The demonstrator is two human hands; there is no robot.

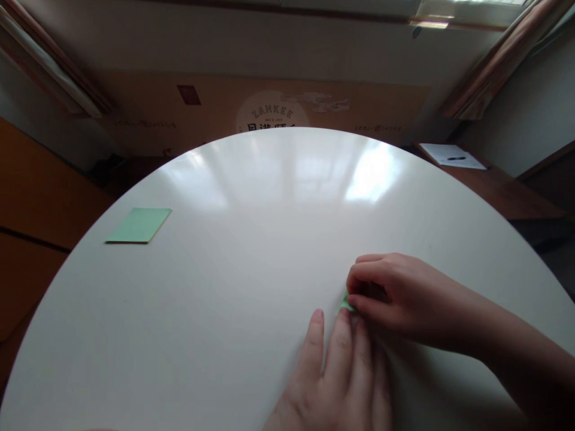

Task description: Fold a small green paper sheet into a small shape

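A small piece of green paper (344,303) lies on the white table, mostly covered by my hands. My right hand (386,290) reaches in from the right, its thumb and fingertips pinched together on the paper. Flat on the table just in front of it is my left hand (335,383), with its fingers stretched out. One of those fingertips touches the paper's near edge. The paper's full shape and any folds are hidden. Far to the left rests a green square of paper (139,225), seemingly a thin stack, apart from both hands.
The round white table (224,299) reflects window light near its far edge. Beyond it stands a cardboard panel (215,114) with printed lettering. At the right, a brown surface (516,191) holds a white sheet (444,154) with a dark pen (457,158) on it.
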